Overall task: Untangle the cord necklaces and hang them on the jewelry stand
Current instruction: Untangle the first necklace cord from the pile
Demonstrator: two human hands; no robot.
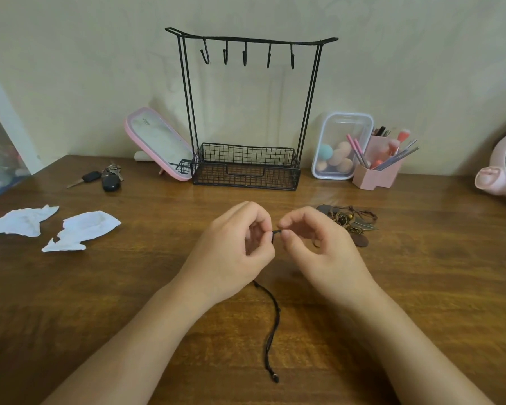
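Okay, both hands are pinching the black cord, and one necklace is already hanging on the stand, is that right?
Not quite: no necklace hangs on the jewelry stand; the head view shows its hooks bare. The left hand and right hand do pinch the black cord.

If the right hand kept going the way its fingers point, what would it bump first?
Probably the left hand: the right hand points its fingers leftward at it, both pinching the black cord between them.
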